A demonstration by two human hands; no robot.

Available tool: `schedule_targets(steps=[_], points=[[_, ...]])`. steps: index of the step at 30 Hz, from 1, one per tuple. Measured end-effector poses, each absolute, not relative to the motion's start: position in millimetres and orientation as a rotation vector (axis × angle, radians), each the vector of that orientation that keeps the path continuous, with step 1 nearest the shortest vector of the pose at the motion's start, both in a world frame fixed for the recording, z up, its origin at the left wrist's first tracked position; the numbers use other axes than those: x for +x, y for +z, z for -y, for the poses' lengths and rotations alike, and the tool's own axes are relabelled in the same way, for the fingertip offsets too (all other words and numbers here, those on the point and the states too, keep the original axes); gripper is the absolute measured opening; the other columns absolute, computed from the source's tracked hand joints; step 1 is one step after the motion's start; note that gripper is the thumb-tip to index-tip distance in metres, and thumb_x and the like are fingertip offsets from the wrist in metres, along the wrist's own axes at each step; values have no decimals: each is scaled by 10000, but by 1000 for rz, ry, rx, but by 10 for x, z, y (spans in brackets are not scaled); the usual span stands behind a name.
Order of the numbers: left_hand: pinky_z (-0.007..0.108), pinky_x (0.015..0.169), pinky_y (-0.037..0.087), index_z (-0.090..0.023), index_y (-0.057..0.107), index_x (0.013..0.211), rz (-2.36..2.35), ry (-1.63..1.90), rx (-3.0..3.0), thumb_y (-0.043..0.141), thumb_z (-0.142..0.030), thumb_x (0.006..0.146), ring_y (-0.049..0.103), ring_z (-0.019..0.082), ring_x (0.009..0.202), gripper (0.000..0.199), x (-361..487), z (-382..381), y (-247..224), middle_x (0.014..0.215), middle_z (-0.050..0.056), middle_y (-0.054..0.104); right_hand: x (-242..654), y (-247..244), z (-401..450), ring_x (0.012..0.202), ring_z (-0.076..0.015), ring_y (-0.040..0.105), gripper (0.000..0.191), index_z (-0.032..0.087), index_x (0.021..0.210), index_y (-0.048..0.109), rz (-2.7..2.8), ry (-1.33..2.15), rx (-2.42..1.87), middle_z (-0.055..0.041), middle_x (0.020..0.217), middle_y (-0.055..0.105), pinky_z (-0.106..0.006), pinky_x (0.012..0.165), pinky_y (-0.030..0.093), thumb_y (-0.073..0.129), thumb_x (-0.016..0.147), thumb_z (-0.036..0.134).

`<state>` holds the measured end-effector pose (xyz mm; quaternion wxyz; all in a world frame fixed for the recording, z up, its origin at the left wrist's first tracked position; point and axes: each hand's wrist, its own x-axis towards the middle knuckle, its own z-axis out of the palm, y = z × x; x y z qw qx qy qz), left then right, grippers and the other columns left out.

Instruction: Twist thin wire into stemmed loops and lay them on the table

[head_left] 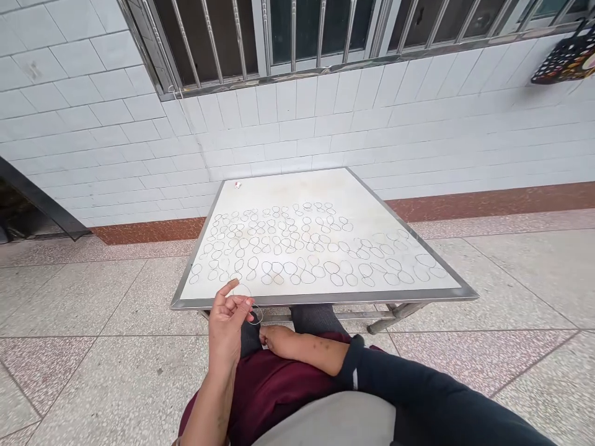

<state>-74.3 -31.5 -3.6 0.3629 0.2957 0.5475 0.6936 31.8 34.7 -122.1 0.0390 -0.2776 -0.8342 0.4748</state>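
My left hand [227,319] is raised at the near left edge of the table [320,300]. Its thumb and fingers pinch a thin wire loop [261,317] that looks twisted into a figure eight, one ring above the fingertips and one below. Lower down, my right hand [277,341] rests by my lap near the dark trouser leg. Its fingers look curled, and whatever they may hold is hidden. Many similar figure-eight wire loops [279,272] lie in uneven rows across the white tabletop.
A small white and red item [238,184] lies at the table's far left corner. Behind the table stands a white tiled wall [297,133] with a barred window [320,31]. A patterned bag [564,59] hangs at upper right. Metal legs [395,314] support the table.
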Motion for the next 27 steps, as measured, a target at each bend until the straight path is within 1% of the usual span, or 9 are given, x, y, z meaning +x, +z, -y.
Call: schedule_targets(steps=[2,5,7,9,13,16,21,24,27], points=[[189,530,451,-173,508,1241,-1410,1760,760,763,-265,724,548,97,618,584,-731,291,-59,721,-21,642,450,-1082,-404,846,-162,636,147,188,797,614,2515,1522,-717,-20,847,653,-278,770,480,530,800,68],[199,518,448,-177,495,1251,-1380,1735,745,749,-264,736,539,98,593,581,-688,257,-103,717,-25,642,642,-793,-532,788,-128,636,205,208,991,575,2333,1695,-613,-27,925,651,-260,696,506,375,957,233],[200,509,442,-180,491,1258,-1365,1714,740,740,-259,746,535,101,595,574,-647,235,-140,711,-28,639,742,-604,-611,774,-131,609,247,207,1045,560,1916,1818,-624,-47,967,631,-280,684,506,383,978,366],[197,504,438,-182,495,1254,-1358,1684,748,736,-252,753,527,101,594,560,-606,216,-178,691,-37,629,796,-470,-665,761,-125,574,259,217,1065,574,1746,1864,-606,-34,947,611,-283,695,494,487,941,427],[195,522,444,-187,513,1234,-1361,1662,723,731,-250,765,524,89,579,520,-545,189,-235,677,-47,626,780,-423,-692,710,-114,533,296,228,1028,597,1687,1936,-612,5,852,576,-266,647,470,687,812,410],[204,553,464,-184,511,1243,-1344,1635,684,729,-255,772,553,91,598,524,-524,179,-248,703,-37,646,747,-479,-684,661,-99,506,288,224,1008,595,1635,1953,-662,14,830,571,-260,622,453,688,806,407],[239,646,510,-168,504,1262,-1305,1610,647,730,-248,775,607,103,661,543,-512,169,-239,772,-9,684,760,-469,-692,660,-103,495,272,221,1002,595,1668,1946,-654,14,812,567,-255,599,421,658,826,419],[254,637,521,-157,512,1259,-1306,1585,638,750,-261,754,620,123,677,568,-513,157,-260,751,-1,684,769,-430,-699,655,-108,498,252,230,987,604,1695,1919,-684,33,758,529,-257,601,410,657,827,418],[259,595,519,-151,519,1260,-1311,1567,620,780,-301,718,620,138,654,620,-520,145,-305,726,7,690,759,-439,-702,700,-125,544,263,240,953,615,1660,1969,-659,36,758,518,-285,670,452,702,784,422]])
